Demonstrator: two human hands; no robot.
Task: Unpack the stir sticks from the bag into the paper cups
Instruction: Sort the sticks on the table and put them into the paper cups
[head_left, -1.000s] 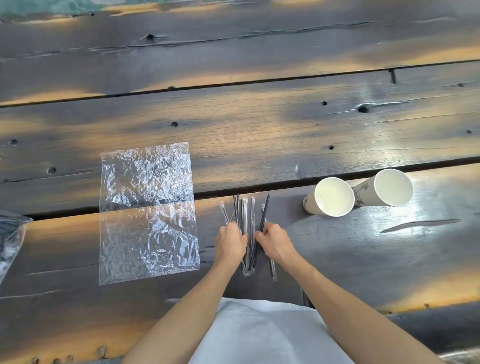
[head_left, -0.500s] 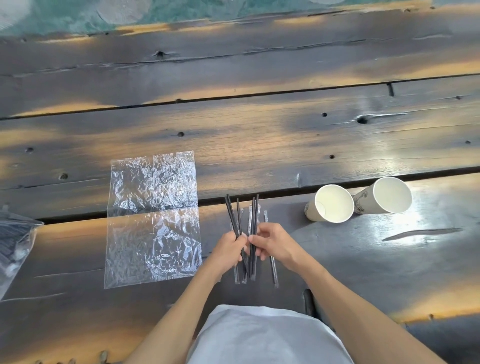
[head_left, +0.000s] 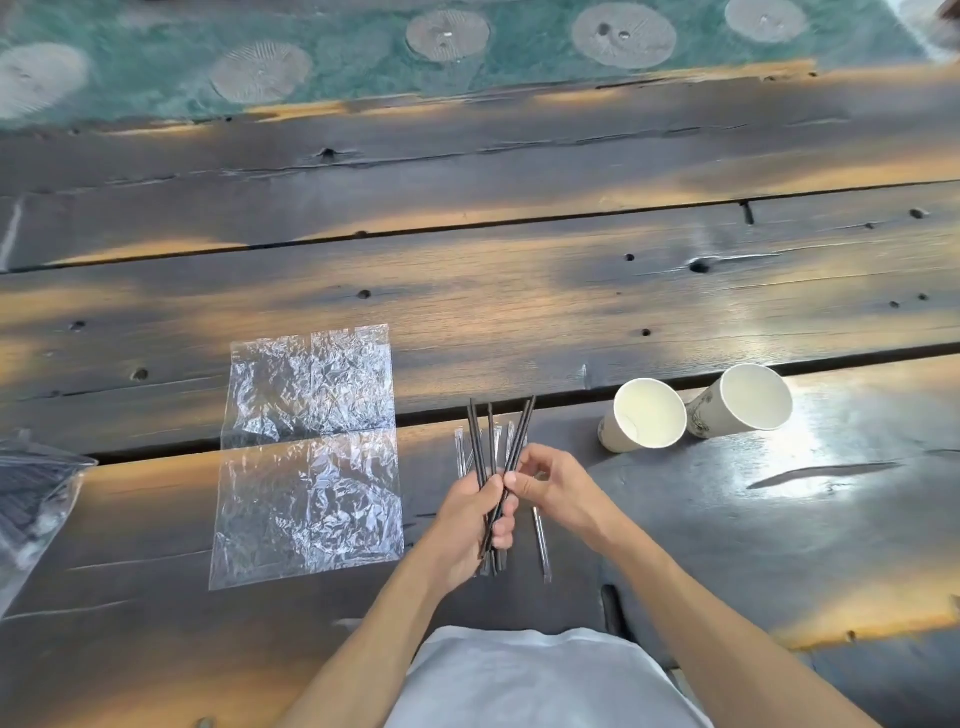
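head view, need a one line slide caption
Left hand grips a fan of black stir sticks while the right hand pinches one, two empty paper cups waiting nearby.

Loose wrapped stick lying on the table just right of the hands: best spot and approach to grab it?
Pinch the wrapped stick near its middle, fingers closing across its narrow width, coming straight down from above. It lies flat on the table, long axis running toward and away from the person, so no side offers a way under it. Its far end lies under the right hand; the near half is clear.
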